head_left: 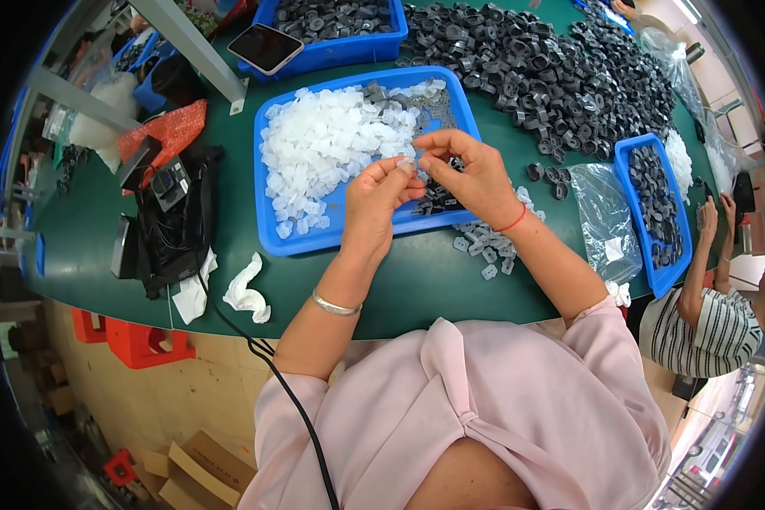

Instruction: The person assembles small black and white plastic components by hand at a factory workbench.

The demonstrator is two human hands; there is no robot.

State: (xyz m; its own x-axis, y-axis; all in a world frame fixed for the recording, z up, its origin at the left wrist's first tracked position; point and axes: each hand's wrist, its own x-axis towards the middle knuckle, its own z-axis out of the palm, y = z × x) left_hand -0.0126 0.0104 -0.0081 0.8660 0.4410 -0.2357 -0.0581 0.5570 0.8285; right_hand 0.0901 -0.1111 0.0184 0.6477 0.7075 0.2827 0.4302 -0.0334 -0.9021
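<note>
Notably, dark print marks a cardboard box (202,474) on the floor (102,382), beyond the near edge of the worktop (85,246). A phone (266,48) rests on the near-left corner of a blue bin (348,53); black parts (518,72) heap toward the worktop's far-right corner. Over the right half of the blue tray (270,240), my left hand (376,195) and right hand (478,177) pinch a small pale piece (410,163), mostly finger-hidden.

The head view looks steeply down from above the person's pink blouse (518,382), facing forward across the green worktable (85,246). The left hand (372,200) and right hand (472,178) sit close, near mid-picture, before a blue tray (266,229). Its fisheye spread bends the table edge and reaches a co-worker's striped shirt (701,336), farther off at right.
</note>
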